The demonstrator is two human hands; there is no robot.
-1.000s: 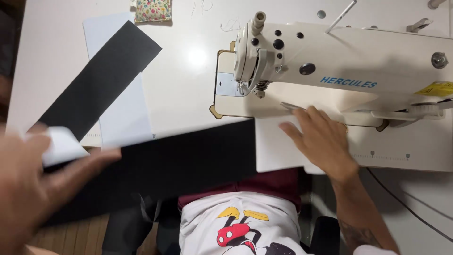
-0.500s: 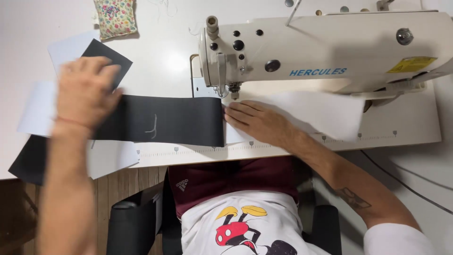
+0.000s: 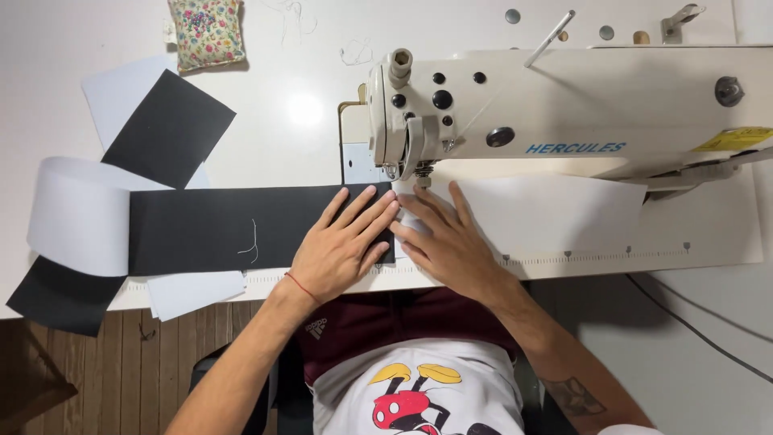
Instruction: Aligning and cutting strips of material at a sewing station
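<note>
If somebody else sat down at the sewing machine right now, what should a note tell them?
Left hand: open, flat on the long black fabric strip, near its right end.
Right hand: open, flat on the white fabric piece, fingers close to the needle.
The two pieces meet under the head of the cream industrial sewing machine.
The strip's left end curls over, white side up, at the white table edge.
Done: pieces are lined up at the needle.
Left: no stitched seam can be seen yet. A spare black fabric rectangle lies behind.
</note>
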